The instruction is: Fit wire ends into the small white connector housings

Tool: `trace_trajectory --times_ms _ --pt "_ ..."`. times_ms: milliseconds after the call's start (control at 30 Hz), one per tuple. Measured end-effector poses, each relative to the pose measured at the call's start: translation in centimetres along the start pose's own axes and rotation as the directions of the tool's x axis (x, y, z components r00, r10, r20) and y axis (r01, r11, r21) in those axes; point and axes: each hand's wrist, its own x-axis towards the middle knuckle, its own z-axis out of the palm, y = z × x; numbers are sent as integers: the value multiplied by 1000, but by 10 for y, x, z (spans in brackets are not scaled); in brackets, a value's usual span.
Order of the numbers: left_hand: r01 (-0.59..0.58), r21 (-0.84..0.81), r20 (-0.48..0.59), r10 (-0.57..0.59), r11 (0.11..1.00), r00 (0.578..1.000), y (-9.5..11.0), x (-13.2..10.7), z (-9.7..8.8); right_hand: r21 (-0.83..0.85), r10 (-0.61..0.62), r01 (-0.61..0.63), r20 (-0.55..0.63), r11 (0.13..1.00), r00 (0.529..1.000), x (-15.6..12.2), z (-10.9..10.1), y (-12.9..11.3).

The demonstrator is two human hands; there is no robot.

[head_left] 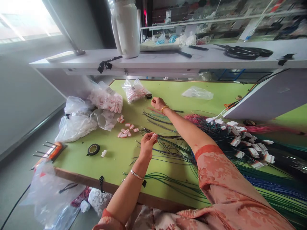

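Note:
My left hand [146, 145], with a bangle on its wrist, pinches a small white connector [154, 136] among the dark wire ends. My right hand [158, 103] reaches farther over the table, fingers curled together; what they hold, if anything, is hidden. Close to its fingertips lies a small black tape roll [149, 96]. Beneath my right forearm run bundles of dark wires [165, 127], with loose ends pointing left. Several white and orange connectors [126, 132] lie loose to the left of my left hand. A single white connector [104, 153] rests apart, beside a larger black tape roll [93, 149].
Bags of connectors [107, 99] and a clear plastic bag [76, 121] stand at the left. Wired white connectors [254, 151] pile up at the right. A raised shelf [163, 62] bears a white jug [127, 30] and black scissors [247, 52]. An orange pronged holder [54, 151] sits at the left edge.

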Motion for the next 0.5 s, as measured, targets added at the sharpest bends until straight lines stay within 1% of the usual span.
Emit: trace_trajectory --times_ms 100,200,300,400,500 --pt "4 -24 10 -4 1000 1000 -1 1 -1 99 -104 106 -20 989 994 -6 -1 -25" --pt "12 -56 14 -11 998 1000 -2 3 -2 215 -169 165 3 963 986 -25 -8 -41" --pt "20 -103 18 -18 994 1000 -3 5 -2 322 -203 183 29 929 979 -58 -18 -46" --pt "17 -153 25 -13 988 1000 -4 7 -2 414 -222 178 59 893 973 -98 -30 -45" --pt "22 -183 39 -15 983 999 -6 9 0 431 -235 170 103 886 966 -137 -40 -42"
